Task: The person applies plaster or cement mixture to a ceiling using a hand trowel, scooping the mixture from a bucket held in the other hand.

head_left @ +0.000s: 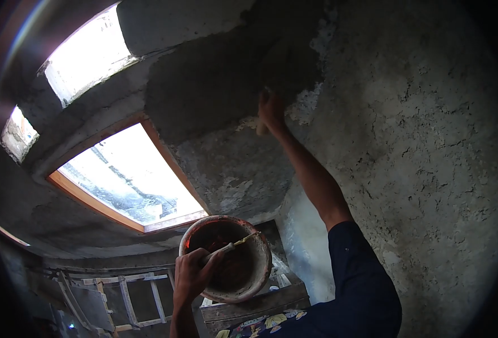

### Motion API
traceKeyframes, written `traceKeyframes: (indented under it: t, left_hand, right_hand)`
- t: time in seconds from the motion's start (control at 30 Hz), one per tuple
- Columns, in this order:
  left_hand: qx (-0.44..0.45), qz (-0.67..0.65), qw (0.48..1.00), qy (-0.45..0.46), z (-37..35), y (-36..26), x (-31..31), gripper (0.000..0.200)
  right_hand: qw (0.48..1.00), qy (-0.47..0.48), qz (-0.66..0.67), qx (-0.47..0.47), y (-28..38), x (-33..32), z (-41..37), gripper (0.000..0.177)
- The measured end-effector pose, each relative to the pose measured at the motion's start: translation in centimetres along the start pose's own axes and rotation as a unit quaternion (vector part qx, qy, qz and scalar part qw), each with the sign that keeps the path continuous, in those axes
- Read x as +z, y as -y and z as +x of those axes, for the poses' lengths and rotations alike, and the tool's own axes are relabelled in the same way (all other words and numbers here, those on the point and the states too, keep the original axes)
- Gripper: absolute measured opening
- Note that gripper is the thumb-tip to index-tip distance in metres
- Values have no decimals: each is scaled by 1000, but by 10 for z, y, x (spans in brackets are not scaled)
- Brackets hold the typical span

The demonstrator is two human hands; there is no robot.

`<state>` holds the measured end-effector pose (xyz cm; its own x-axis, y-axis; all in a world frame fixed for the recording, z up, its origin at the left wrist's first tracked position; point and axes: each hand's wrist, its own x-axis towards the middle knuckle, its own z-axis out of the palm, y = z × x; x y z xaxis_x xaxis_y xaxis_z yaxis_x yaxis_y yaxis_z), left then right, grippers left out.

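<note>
My right hand (271, 110) is raised to the wall, closed around the pale handle of a trowel (261, 129). Its blade is barely discernible against the dark, wet-looking plaster patch (215, 79). Lower down, my left hand (195, 274) is at the near left rim of a round bucket (264, 270) crusted with mortar. Those fingers also clasp a slim tool with a pale handle (219, 252), whose thin yellowish end lies across the bucket's mouth. Inside, the bucket is mostly in shadow, with a reddish glint on its wall.
A wood-framed window (173, 163) is left of the plaster patch, with bright openings (88, 53) above it. Rough grey wall (407, 158) spreads to the right. Below stand a wooden ladder-like frame (128, 301) and a plank structure (254, 308) behind the bucket.
</note>
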<state>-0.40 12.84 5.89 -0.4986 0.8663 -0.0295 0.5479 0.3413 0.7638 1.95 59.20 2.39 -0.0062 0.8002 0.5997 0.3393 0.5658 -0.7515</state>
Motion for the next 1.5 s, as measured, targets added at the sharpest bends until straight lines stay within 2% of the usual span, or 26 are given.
traceKeyframes:
  t: [0.03,0.1,0.23,0.3,0.33,0.4,0.43,0.5,0.53,0.6,0.63,0.7,0.8,0.93,1.0,1.1,1.23,1.3,1.33,1.4,1.5]
  left_hand:
    - [-1,5,1000,2,-1,-1,-1,37]
    - [-5,-1,1000,4,-3,-2,-2,36]
    - [-8,-3,1000,13,-5,0,-3,34]
    - [-5,-2,1000,9,-4,0,-3,34]
    - [-3,-2,1000,7,-5,0,-2,34]
    - [-6,10,1000,15,-5,-3,-4,34]
    - [-9,19,1000,20,-5,-4,-4,34]
    - [-8,19,1000,22,-6,-2,-3,34]
    - [-9,22,999,25,-7,-1,-3,33]
    - [-13,10,1000,26,-8,1,-3,33]
    - [-22,-1,999,31,-10,2,-4,33]
    - [-19,-3,999,30,-9,4,-3,33]
    - [-11,-12,1000,26,-9,6,-1,33]
    - [-18,-10,999,32,-8,3,-1,32]
    - [-16,-7,999,35,-7,0,1,33]
    - [-7,-4,999,37,-6,0,5,33]
    - [-6,2,999,39,-8,2,5,34]
    - [-14,3,999,43,-9,1,1,34]
    - [-24,5,998,51,-10,1,0,34]
    - [-19,-10,999,46,-11,3,1,34]
    - [-16,-18,999,45,-12,1,0,34]
  right_hand:
    - [1000,1,2,0,6,-4,9,39]
    - [994,-41,-87,-57,20,-9,35,41]
    - [997,24,11,-66,21,18,68,42]
    - [990,45,-116,-60,28,26,49,39]
    - [990,45,-117,-58,16,36,40,39]
    - [975,-21,-67,-212,-5,50,20,39]
    - [974,-22,-69,-213,4,36,7,39]
    - [990,65,-52,-112,19,10,-10,41]
    - [990,64,-53,-113,16,7,-7,41]
    - [996,83,-38,-11,12,2,4,44]
    - [996,82,-37,-11,19,-5,13,44]
    - [998,11,-48,-48,37,-15,43,46]
    - [994,21,-80,-64,44,-3,85,48]
    - [989,-45,-89,-113,41,38,74,46]
    - [988,10,-92,-122,43,40,56,46]
    - [984,23,-50,-169,31,43,29,45]
    - [980,39,-70,-181,20,23,-2,44]
    - [989,102,-57,-86,19,9,1,42]
    - [989,102,-56,-86,20,7,8,42]
    - [995,-5,-38,-97,24,9,34,40]
    - [988,-19,-53,-142,41,8,65,39]
